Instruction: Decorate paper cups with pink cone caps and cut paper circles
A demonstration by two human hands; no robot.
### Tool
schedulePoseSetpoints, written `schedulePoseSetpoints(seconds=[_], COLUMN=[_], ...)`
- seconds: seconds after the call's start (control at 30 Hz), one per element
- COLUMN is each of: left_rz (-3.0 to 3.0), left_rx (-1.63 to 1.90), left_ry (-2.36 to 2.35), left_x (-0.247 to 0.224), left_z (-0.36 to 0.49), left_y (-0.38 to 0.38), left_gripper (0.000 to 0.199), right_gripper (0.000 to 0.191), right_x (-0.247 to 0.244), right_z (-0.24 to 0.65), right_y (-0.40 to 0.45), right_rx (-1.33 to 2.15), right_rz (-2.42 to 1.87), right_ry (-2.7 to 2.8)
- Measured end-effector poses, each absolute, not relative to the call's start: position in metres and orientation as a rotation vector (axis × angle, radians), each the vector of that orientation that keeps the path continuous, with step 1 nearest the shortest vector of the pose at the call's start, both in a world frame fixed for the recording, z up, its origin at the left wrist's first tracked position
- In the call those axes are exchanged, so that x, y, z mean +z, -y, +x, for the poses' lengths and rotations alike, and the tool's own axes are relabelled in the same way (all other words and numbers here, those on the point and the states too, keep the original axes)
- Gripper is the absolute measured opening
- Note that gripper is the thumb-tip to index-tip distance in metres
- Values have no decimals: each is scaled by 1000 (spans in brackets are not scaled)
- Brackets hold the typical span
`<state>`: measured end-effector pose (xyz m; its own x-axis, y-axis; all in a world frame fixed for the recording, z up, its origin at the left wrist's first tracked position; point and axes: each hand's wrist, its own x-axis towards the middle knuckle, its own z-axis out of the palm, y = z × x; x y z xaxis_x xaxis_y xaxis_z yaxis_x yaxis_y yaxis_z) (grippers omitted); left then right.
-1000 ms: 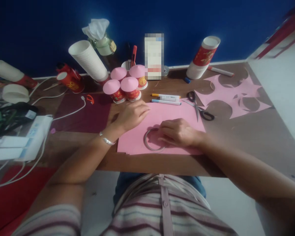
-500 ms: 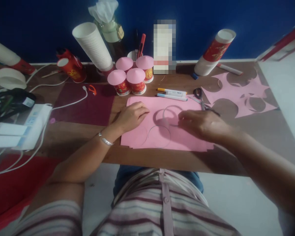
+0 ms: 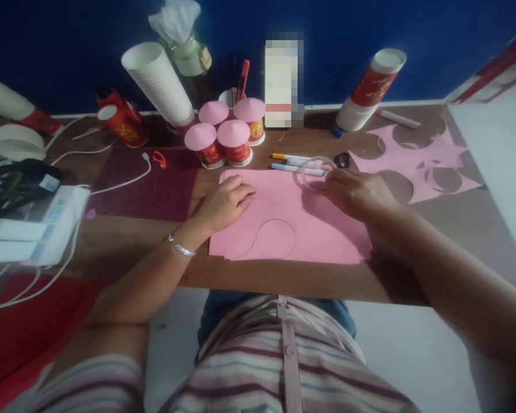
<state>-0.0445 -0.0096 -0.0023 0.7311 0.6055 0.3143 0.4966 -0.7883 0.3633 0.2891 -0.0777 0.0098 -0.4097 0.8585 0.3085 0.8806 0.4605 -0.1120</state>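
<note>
A stack of pink paper (image 3: 313, 235) lies before me, with two circle outlines near its front left. My left hand (image 3: 230, 201) rests on the stack's left side, fingers loosely bent and thumb apart, holding nothing. My right hand (image 3: 361, 192) grips a clear thin ring (image 3: 304, 178) by its right side, over the paper's back edge. The ring overlaps two markers (image 3: 296, 169) in view. Beside the right hand show the dark handles of scissors (image 3: 343, 160); the hand hides the rest of them.
Pink paper scraps (image 3: 404, 155) with round holes lie at the right. Several red cups with pink cone tops (image 3: 233, 135) stand behind the paper. Farther back are a stack of white cups (image 3: 159, 80) and another cup stack (image 3: 372, 89). A power strip (image 3: 64, 223) with cables is at the left.
My right hand has lifted the ring off the paper and carried it back and right, toward the markers. My left hand stays at the paper's left side.
</note>
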Motion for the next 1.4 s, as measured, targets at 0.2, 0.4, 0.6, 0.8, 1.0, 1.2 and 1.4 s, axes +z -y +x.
schedulePoseSetpoints(seconds=[0.2, 0.4, 0.6, 0.8, 1.0, 1.2, 1.4], left_rz=[2777, 2838, 2924, 2933, 2907, 2905, 2899], left_rx=[601, 495, 368, 257, 178, 202, 207], left_ry=[-1014, -1072, -1039, -1101, -1121, -1134, -1241], left_x=[0, 1, 3, 10, 17, 16, 20], left_z=[-46, -42, -28, -17, -18, -24, -30], left_y=[10, 5, -2, -3, -2, 1, 10], left_gripper=[27, 46, 44, 41, 39, 35, 43], right_gripper=[33, 35, 37, 33, 30, 29, 27], right_x=[9, 12, 16, 11, 13, 20, 16], right_z=[289, 280, 266, 256, 264, 303, 331], right_y=[75, 74, 52, 37, 41, 42, 39], right_rx=[-289, -379, -391, -472, -605, -652, -476], right_rz=[-1454, -1380, -1360, -1300, -1296, -1469, -1613], right_ry=[2481, 2476, 2474, 2526, 2480, 2405, 2449])
